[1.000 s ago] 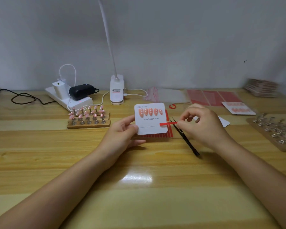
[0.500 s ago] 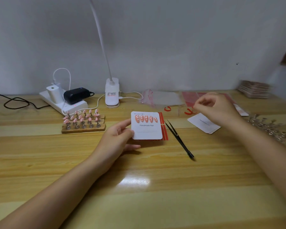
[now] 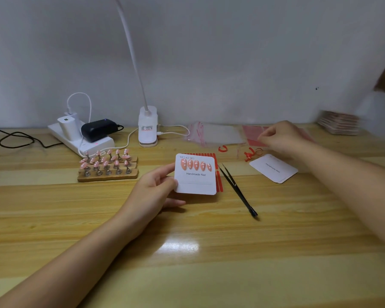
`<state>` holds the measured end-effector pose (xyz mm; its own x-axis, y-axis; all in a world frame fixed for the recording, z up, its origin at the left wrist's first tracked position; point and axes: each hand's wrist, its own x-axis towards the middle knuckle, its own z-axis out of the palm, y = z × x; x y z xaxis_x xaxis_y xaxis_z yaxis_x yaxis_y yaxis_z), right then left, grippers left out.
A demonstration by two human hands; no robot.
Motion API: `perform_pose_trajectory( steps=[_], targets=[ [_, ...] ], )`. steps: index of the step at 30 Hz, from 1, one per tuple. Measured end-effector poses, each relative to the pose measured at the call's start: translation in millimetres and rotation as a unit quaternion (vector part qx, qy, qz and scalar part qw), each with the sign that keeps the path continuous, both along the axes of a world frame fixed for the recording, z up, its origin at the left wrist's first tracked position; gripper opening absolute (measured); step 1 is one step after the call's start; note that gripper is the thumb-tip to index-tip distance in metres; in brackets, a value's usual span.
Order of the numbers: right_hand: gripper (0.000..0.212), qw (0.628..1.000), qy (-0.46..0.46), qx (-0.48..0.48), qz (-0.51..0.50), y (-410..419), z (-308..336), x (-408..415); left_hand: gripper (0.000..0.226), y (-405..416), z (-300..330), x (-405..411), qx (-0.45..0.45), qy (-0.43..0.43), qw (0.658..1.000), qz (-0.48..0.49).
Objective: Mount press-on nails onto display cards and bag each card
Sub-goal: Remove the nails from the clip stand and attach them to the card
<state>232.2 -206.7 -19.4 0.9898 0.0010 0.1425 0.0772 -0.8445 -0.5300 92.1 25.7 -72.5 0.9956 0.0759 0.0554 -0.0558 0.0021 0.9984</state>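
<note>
While the left hand [image 3: 152,192] pinches the display card [image 3: 195,174] by its left edge, text upright, the right hand's [image 3: 280,136] fingers curl loosely, their hold unclear.

Surface: glossy yellow-brown wooden plank worktop [image 3: 187,274] set against a pale grey wall.
Back left: white power strip [image 3: 82,142] with a white charger and a black adapter plugged in; a black cable [image 3: 16,138] loops beside it.
Back centre: white clip-base lamp [image 3: 148,127] with a thin white gooseneck.
Left of centre: wooden block stand [image 3: 108,168] holding rows of pink press-on nails on metal pegs.
Centre: black slim tweezers [image 3: 239,192] lying diagonally; red adhesive strip sheet [image 3: 218,172], mostly covered.
Right: small stack of white blank display cards [image 3: 273,167]; curled red strip scraps [image 3: 251,153] just behind it.
Back right: clear plastic bags with red seals [image 3: 216,134]; a blurred stack [image 3: 339,122] at the far edge.
</note>
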Motion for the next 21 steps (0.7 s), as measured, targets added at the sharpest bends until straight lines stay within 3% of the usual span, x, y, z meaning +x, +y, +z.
perform_pose_trajectory(
  steps=[4, 6, 10, 15, 21],
  targets=[
    [0.011, 0.995, -0.027, 0.015, 0.090, 1.0, -6.5, -2.0, 0.043, -1.3, 0.8, -0.7, 0.005, 0.000, 1.000, 0.004],
    [0.008, 0.988, -0.029, -0.047, 0.144, 2.4, -9.7, -4.0, 0.043, -1.6, 1.2, -1.2, 0.009, 0.001, 1.000, 0.004],
    [0.011, 0.984, -0.044, -0.108, 0.136, 2.6, -23.4, 0.7, 0.043, -2.7, 3.3, -3.3, 0.018, 0.003, 1.000, 0.009],
    [0.020, 0.988, -0.147, -0.041, 0.021, 1.1, -30.7, 6.4, 0.042, -3.0, 3.2, -4.8, 0.035, 0.009, 0.999, 0.016],
    [0.017, 0.944, -0.309, 0.101, 0.057, 25.7, -21.3, -24.0, 0.047, -3.9, 4.4, -6.9, 0.046, 0.019, 0.999, 0.021]
  ],
)
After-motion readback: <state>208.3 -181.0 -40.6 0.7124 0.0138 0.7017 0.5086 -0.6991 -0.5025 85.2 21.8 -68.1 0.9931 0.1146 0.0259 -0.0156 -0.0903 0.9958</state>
